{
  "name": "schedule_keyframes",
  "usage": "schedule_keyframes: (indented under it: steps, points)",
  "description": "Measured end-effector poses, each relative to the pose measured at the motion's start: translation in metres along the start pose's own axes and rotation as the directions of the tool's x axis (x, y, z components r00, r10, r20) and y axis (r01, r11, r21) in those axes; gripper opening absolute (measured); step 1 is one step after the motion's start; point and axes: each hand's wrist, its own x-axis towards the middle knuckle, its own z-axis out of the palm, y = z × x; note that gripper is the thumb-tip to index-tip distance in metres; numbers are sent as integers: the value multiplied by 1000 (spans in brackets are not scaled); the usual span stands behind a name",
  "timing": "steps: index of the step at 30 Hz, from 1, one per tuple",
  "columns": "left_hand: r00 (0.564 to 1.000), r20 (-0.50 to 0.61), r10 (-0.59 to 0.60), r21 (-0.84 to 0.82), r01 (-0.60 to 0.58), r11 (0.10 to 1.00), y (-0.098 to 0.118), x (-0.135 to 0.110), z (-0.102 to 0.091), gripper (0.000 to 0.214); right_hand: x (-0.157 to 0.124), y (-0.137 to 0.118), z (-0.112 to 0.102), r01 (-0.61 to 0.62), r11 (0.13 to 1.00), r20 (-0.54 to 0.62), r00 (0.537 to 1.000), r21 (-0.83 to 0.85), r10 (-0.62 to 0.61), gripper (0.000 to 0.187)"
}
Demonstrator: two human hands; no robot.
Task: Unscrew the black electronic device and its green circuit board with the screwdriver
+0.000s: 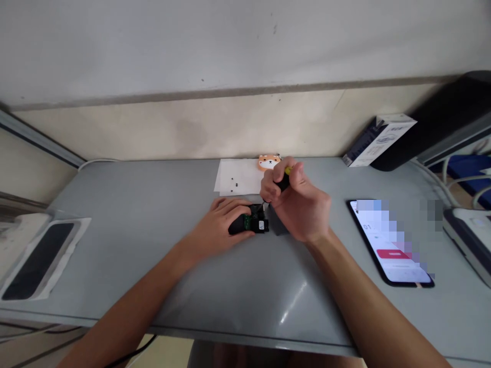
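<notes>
A small black device (249,224) with an exposed green circuit board lies on the grey table (153,245) near its middle. My left hand (224,219) rests over the device's left end and holds it down. My right hand (297,202) grips a screwdriver (284,179) with a black and yellow handle, held tilted, its thin tip meeting the circuit board's right part. A dark loose piece, perhaps the device's cover, lies partly hidden under my right hand.
A white paper sheet (238,176) carrying a few tiny dark screws lies behind the device, with an orange animal-shaped figure (268,161) at its far edge. A lit phone (391,245) lies at right, a box (378,139) at back right, a dark phone on packaging (38,260) at left.
</notes>
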Motion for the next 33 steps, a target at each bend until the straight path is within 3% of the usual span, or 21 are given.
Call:
schedule_keyframes:
  steps: [7,13,17,23,28,30,33]
  points:
    - [998,-52,35,22,-34,999,-1,-3,1,31,-1,-3,1,6,999,23,1000,38,-7,37]
    - [967,-223,121,53,-112,992,-4,-1,3,10,-1,-6,2,5,997,-34,999,77,-3,41]
    - [938,-312,154,49,-146,988,-5,1,5,10,0,-7,4,-6,992,-50,999,124,12,40]
    - [927,-361,100,121,-59,991,-4,8,-20,15,5,-15,-1,23,993,-138,990,118,-7,44]
    - [975,-199,98,280,-39,959,-12,51,-54,23,11,-15,-15,65,995,-230,972,82,-45,52]
    - [989,-109,97,293,-61,954,-15,73,-55,23,13,-14,-18,66,996,-231,972,65,-49,54]
    - [996,18,90,289,-92,953,-19,97,-42,19,12,-12,-18,56,996,-194,980,66,-42,55]
